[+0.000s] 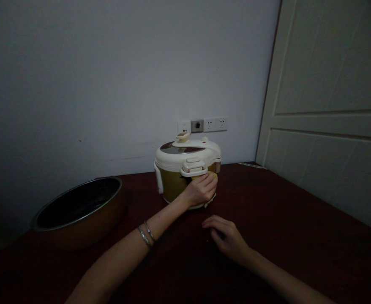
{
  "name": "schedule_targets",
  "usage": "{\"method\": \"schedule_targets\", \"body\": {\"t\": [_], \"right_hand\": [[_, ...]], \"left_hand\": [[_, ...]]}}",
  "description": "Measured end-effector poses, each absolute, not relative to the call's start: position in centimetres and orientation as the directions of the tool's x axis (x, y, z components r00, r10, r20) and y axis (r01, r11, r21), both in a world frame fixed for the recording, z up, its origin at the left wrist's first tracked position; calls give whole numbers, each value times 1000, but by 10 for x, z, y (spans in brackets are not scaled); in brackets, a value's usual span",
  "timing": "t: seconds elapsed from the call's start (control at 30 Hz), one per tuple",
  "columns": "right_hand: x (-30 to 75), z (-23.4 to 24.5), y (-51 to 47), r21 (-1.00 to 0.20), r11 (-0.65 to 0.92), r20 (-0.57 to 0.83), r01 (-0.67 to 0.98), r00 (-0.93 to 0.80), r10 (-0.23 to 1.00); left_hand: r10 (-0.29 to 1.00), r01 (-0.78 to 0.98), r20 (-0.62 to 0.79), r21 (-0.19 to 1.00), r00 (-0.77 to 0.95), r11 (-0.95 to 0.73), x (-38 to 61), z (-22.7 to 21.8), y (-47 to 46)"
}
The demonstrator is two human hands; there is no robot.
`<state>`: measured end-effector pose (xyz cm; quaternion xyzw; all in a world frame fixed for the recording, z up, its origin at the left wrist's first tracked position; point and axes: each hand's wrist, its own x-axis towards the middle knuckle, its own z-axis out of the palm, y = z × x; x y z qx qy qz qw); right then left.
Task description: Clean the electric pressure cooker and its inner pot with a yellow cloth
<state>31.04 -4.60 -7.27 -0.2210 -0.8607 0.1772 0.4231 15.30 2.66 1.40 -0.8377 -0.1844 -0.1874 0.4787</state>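
A white and olive-gold electric pressure cooker [173,181] stands upright on the dark red table, its lid on. My left hand [202,188] is closed against the cooker's side, just below the white side handle [194,168]. Bits of something yellow [215,174] show at its fingers; it looks like a cloth, mostly hidden by the hand. Nearer to me, my right hand [228,238] hovers low over the table with its fingers loosely bent and apart. Nothing shows in it, and it does not touch the cooker.
On the left of the table [287,236] sits a large orange-brown pot [87,226] with a dark inside. Wall sockets [215,124] are behind the cooker. A pale panelled door [328,156] stands to the right, and a thin strip [252,165] lies near the back edge.
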Motion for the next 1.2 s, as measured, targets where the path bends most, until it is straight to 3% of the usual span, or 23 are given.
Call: {"method": "schedule_targets", "body": {"t": [0.23,0.4,0.53,0.77,1.0,1.2], "right_hand": [[310,-70,-50,-477,851,656,219,-556,511],[311,-68,-50,-490,841,632,230,-571,524],[312,-66,-50,-490,841,612,231,-595,520],[310,-68,-50,-484,843,593,235,-621,513],[306,-74,-50,-462,856,585,232,-646,490],[307,-76,-47,-441,856,623,269,-595,508]], "left_hand": [[46,330,368,-764,929,-555,137,-43,13],[-67,175,280,-750,958,-638,91,-30,9],[-62,112,216,-706,974,-699,40,-10,2],[71,172,184,-624,980,-762,-3,-17,-17],[29,77,85,-641,996,-764,34,-40,-10],[48,186,214,-691,976,-698,96,-49,-4]]}}
